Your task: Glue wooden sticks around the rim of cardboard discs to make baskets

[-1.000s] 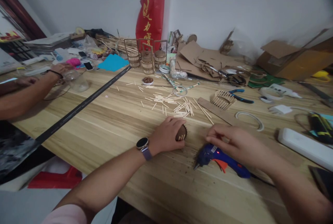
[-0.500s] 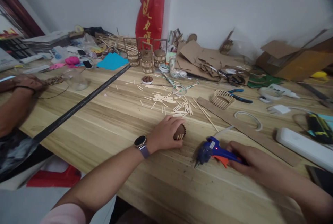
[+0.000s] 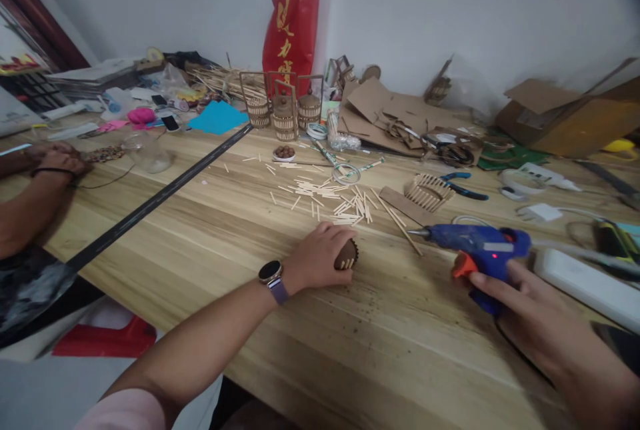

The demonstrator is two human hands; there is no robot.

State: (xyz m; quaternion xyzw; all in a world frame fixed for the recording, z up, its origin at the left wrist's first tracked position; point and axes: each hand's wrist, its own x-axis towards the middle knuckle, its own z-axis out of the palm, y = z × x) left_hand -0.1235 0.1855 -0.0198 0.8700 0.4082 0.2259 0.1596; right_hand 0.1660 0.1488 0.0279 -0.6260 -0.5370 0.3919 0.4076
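My left hand is closed around a small round brown piece with a ridged rim and a few short pale sticks on its side, resting at the table top. Part of that piece is hidden by my fingers. Held up on the right, a blue hot glue gun with an orange trigger and a lit red light sits in my right hand. Its nozzle points left, above the table. Many short wooden sticks lie scattered just beyond my left hand.
Behind the sticks stand several small stick baskets with tall handles. A curved stick panel, blue-handled pliers and a cardboard strip lie at right. A white power strip is beside my right hand. Another person's hands rest at far left.
My right hand has lifted the glue gun off the table and turned it, so its nozzle now points left instead of down toward me. My left hand stays in place.
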